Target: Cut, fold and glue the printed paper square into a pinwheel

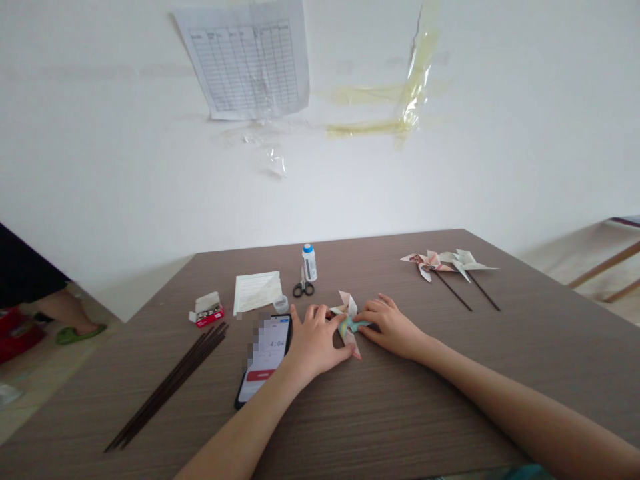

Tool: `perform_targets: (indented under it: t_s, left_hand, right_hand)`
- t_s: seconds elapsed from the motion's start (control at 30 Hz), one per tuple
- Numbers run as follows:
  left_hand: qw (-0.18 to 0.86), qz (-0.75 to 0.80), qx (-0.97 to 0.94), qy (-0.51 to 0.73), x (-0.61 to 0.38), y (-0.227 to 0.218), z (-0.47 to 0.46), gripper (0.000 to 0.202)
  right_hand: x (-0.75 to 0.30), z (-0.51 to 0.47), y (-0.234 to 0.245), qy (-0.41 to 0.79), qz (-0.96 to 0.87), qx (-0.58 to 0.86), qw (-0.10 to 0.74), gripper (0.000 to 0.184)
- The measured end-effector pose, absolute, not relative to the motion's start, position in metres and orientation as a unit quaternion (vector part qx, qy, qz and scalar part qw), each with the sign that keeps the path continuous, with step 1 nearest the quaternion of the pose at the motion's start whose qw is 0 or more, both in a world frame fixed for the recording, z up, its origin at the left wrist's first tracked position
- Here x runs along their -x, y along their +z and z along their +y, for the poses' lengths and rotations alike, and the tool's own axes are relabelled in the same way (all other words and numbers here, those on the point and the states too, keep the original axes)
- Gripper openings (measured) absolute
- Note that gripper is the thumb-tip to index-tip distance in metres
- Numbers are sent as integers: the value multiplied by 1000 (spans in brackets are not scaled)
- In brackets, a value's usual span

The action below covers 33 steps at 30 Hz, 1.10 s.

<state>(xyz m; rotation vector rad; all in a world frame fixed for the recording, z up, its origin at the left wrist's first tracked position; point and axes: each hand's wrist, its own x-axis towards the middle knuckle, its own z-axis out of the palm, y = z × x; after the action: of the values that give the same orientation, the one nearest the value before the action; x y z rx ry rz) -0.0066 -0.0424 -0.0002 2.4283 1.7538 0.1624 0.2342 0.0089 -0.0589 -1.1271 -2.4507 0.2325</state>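
Observation:
A small folded paper pinwheel [347, 319] lies on the brown table [400, 413] between my two hands. My left hand [315, 343] rests on the table with its fingers curled against the pinwheel's left side. On the other side, my right hand [393, 327] pinches the pinwheel's middle with its fingertips. Both hands press the paper down flat on the table.
A phone [265, 360] with a timer lies by my left wrist. Dark sticks [170, 387] lie at the left, near a small red-and-white box [207, 310]. Paper sheets [257, 291], scissors [303, 285] and a glue bottle [309, 261] sit behind. Two finished pinwheels on sticks [450, 267] lie right. Another person's foot [75, 330] is far left.

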Motion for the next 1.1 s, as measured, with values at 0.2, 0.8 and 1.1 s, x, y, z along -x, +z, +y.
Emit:
perform_targets:
  t_s: [0.2,0.8,1.1]
  left_hand:
    - [61,581,-810,60,7,-3,-42,64]
    - [69,589,-803,62,7,-4,-43,65]
    - [61,585,-807,59,6,-3,-45,60]
  right_hand:
    - [-234,8,-55,92,-886,408,200,29]
    - [-236,10,-56,96,-891,394,204,32]
    - [-236,10,-58,92,-889,392,217,31]
